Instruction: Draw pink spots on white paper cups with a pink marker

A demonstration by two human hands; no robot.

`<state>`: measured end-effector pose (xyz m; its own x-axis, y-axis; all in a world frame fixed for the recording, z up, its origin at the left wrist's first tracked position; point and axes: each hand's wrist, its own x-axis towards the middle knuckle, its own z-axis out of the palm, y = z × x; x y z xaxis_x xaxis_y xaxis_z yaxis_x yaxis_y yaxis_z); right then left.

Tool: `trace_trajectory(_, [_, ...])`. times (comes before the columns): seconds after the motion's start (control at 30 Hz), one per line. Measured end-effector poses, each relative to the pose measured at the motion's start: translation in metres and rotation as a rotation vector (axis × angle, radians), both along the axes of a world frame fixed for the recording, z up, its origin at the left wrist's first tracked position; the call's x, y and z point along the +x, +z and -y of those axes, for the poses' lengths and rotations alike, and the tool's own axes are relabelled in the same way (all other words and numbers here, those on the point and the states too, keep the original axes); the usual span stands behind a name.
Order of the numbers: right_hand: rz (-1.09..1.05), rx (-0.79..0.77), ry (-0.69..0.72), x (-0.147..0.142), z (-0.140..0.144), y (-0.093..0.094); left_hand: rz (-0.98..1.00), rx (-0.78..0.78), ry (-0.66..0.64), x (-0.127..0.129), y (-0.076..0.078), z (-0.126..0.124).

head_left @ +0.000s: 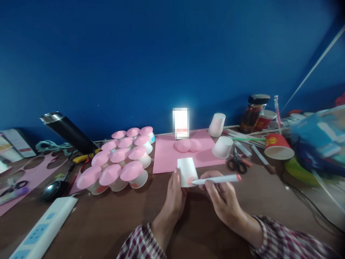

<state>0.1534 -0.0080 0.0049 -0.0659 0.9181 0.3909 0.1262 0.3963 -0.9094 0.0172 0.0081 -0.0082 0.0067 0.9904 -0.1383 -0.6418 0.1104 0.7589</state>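
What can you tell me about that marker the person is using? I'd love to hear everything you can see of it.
The marker is long and slim, with a smooth white barrel that looks like plastic and an orange-red rear end. Its narrow tip is uncapped. The right hand grips it, and it lies nearly level, pointing left. The tip sits at the lower part of a white cup, beside a faint pinkish-orange patch, apparently touching. Any lettering is too blurred to read.

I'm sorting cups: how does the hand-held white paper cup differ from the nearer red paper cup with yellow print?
The white paper cup carries a pinkish patch; the red paper cup, yellow print. The left hand holds the white one; the red one is unheld. Both are paper cups.
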Motion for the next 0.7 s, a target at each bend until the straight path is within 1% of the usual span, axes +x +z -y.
trace_trajectory(0.1, [0.023, -0.021, 0.006, 0.0009, -0.0008, -0.0008, -0.01, -0.002, 0.003, 0.0001, 0.0006, 0.0001])
trace_trajectory(0.23, [0.052, -0.006, -0.01, 0.002, -0.0003, -0.001, -0.011, -0.003, -0.017, 0.0002, 0.0007, 0.0011])
trace_trajectory(0.33, [0.02, 0.005, -0.013, 0.0015, -0.0005, -0.0023, 0.009, 0.007, -0.014, 0.0006, 0.0008, 0.0007])
trace_trajectory(0.5, [-0.009, -0.048, 0.019, 0.0007, -0.0011, -0.0047, 0.013, -0.012, -0.006, 0.001, 0.0006, -0.0007])
trace_trajectory(0.7, [-0.05, -0.036, 0.021, 0.0004, -0.0013, -0.0037, 0.033, 0.006, -0.014, 0.0006, 0.0005, 0.0002])
